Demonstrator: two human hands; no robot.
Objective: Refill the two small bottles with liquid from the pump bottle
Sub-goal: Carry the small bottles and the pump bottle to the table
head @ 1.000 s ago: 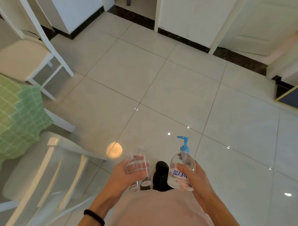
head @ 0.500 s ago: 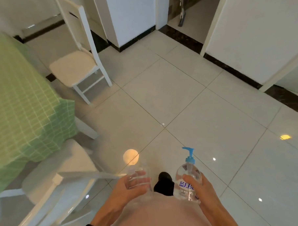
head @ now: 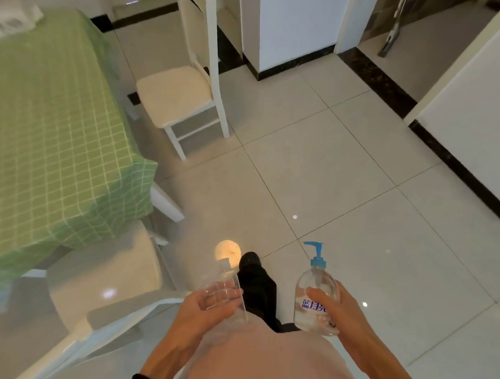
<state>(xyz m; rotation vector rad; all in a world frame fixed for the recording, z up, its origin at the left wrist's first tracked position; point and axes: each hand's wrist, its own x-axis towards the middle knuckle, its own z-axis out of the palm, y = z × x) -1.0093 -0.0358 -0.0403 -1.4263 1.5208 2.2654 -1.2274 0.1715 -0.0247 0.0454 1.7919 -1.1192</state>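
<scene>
My left hand (head: 204, 310) holds the two small clear bottles (head: 223, 288) together in front of my waist, its fingers curled round them; they look empty. My right hand (head: 335, 307) grips the clear pump bottle (head: 315, 296), which has a blue pump head and a blue printed label. The pump bottle is upright and a little to the right of the small bottles, not touching them. Both hands are over the tiled floor.
A table with a green checked cloth (head: 48, 135) fills the left side. One white chair (head: 187, 91) stands at its far corner and another white chair (head: 104, 290) is close on my left. White walls with dark skirting (head: 454, 163) run along the right.
The view has swung left, bringing the green table and the far chair further into sight. Both hands keep the same hold on the bottles.
</scene>
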